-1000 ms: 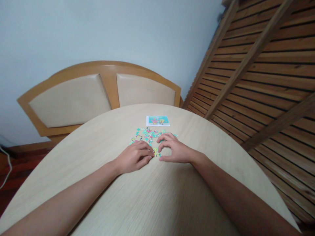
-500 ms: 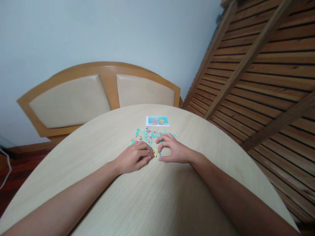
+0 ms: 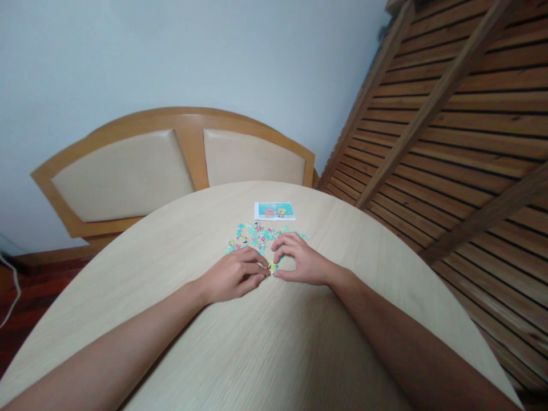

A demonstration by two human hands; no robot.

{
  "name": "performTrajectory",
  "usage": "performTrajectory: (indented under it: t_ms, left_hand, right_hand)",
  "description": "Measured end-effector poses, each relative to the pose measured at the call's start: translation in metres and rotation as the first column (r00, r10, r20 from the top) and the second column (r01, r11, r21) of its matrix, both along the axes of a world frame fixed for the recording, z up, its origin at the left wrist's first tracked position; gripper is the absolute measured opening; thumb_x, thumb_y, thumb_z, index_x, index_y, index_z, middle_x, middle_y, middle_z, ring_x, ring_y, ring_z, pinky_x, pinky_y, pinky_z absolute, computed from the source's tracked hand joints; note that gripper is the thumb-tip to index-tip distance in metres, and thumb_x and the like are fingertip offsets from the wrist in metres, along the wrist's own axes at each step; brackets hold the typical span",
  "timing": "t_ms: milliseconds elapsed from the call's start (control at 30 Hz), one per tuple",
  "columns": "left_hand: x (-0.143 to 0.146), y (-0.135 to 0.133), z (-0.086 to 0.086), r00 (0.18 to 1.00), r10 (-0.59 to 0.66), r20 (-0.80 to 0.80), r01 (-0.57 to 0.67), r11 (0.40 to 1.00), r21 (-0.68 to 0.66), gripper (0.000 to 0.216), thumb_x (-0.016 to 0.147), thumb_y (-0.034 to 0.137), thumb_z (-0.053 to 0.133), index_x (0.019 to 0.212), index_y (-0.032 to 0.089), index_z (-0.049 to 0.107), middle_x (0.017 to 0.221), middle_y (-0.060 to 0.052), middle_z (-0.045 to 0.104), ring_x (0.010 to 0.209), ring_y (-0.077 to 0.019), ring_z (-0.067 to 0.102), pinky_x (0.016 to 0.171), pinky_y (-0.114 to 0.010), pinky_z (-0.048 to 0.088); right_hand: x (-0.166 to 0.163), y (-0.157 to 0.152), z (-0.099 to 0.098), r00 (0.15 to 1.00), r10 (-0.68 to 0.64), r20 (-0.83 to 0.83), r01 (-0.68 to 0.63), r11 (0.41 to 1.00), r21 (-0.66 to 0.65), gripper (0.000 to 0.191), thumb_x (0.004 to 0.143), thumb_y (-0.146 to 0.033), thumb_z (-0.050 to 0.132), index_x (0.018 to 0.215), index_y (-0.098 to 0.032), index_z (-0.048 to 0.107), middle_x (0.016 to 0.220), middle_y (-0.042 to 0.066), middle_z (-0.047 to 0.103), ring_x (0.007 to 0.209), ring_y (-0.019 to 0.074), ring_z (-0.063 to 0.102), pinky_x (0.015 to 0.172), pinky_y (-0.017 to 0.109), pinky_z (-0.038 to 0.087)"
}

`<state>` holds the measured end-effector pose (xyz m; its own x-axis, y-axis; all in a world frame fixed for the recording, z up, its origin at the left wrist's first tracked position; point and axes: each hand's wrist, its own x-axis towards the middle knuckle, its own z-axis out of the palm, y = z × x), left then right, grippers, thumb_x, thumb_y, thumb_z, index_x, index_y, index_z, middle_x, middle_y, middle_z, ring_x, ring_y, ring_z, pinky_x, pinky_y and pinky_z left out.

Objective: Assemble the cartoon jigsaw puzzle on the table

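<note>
Several small, colourful jigsaw pieces [image 3: 257,235] lie scattered on a round light-wood table [image 3: 274,342]. My left hand [image 3: 233,275] rests on the table with its fingers curled, the fingertips pinching a small yellow-and-pink cluster of joined pieces [image 3: 270,266]. My right hand [image 3: 299,260] sits just to the right of it, its thumb and curled fingers closing on the same cluster from the other side. A small reference picture [image 3: 274,210] with cartoon figures lies flat beyond the loose pieces.
A wooden bench with two beige padded back panels [image 3: 171,165] stands behind the table against a pale blue wall. A slatted wooden partition [image 3: 449,131] runs along the right side. Dark red floor and a white cable [image 3: 12,291] show at the left.
My right hand has slid a little to the left and closed in on the small cluster, narrowing the gap to my left hand. The left hand has hardly moved.
</note>
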<state>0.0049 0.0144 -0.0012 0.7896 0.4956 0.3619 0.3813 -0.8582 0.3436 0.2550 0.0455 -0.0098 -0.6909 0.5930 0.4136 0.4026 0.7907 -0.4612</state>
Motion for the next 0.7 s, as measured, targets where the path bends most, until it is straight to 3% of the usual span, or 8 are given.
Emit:
performTrajectory:
  t_ms: [233, 400, 467, 700]
  left_hand:
    - [0.0007, -0.0021, 0.0025, 1.000, 0.007, -0.006, -0.007, 1.000, 0.010, 0.023, 0.099, 0.022, 0.050, 0.109, 0.021, 0.071, 0.109, -0.009, 0.068, 0.104, -0.0219, 0.062, 0.096, -0.038, 0.047]
    - [0.0006, -0.0017, 0.0016, 1.000, 0.013, -0.014, -0.013, 1.000, 0.007, 0.024, 0.100, 0.023, 0.049, 0.111, 0.019, 0.070, 0.110, -0.009, 0.067, 0.105, -0.0216, 0.061, 0.096, -0.038, 0.048]
    - [0.0002, -0.0016, 0.0009, 1.000, 0.013, -0.012, -0.013, 1.000, 0.007, 0.024, 0.100, 0.023, 0.049, 0.111, 0.019, 0.070, 0.110, -0.009, 0.067, 0.105, -0.0216, 0.061, 0.097, -0.038, 0.048]
    - [0.0001, -0.0016, -0.0002, 1.000, 0.018, -0.014, -0.018, 1.000, 0.003, 0.024, 0.100, 0.023, 0.049, 0.110, 0.019, 0.070, 0.110, -0.009, 0.068, 0.104, -0.0218, 0.061, 0.096, -0.038, 0.048]
  right_hand:
    - [-0.0009, -0.0032, 0.0044, 1.000, -0.003, 0.022, 0.003, 1.000, 0.016, 0.019, 0.077, -0.032, 0.080, 0.085, -0.023, 0.065, 0.110, 0.006, 0.065, 0.119, 0.0270, 0.051, 0.105, 0.048, 0.040]
    - [0.0002, -0.0015, 0.0055, 0.999, 0.017, -0.033, -0.015, 0.997, 0.073, 0.001, 0.085, -0.022, 0.067, 0.086, -0.023, 0.067, 0.102, 0.006, 0.065, 0.111, 0.0233, 0.056, 0.103, 0.045, 0.042]
    - [0.0015, -0.0001, 0.0051, 0.999, 0.018, -0.049, -0.013, 0.995, 0.095, 0.007, 0.086, -0.019, 0.065, 0.089, -0.023, 0.070, 0.101, 0.006, 0.065, 0.110, 0.0232, 0.056, 0.103, 0.044, 0.042]
    - [0.0038, 0.0019, 0.0009, 0.999, 0.036, -0.024, -0.033, 0.994, 0.103, 0.008, 0.078, -0.024, 0.074, 0.086, -0.026, 0.076, 0.103, 0.005, 0.065, 0.112, 0.0250, 0.055, 0.104, 0.046, 0.043]
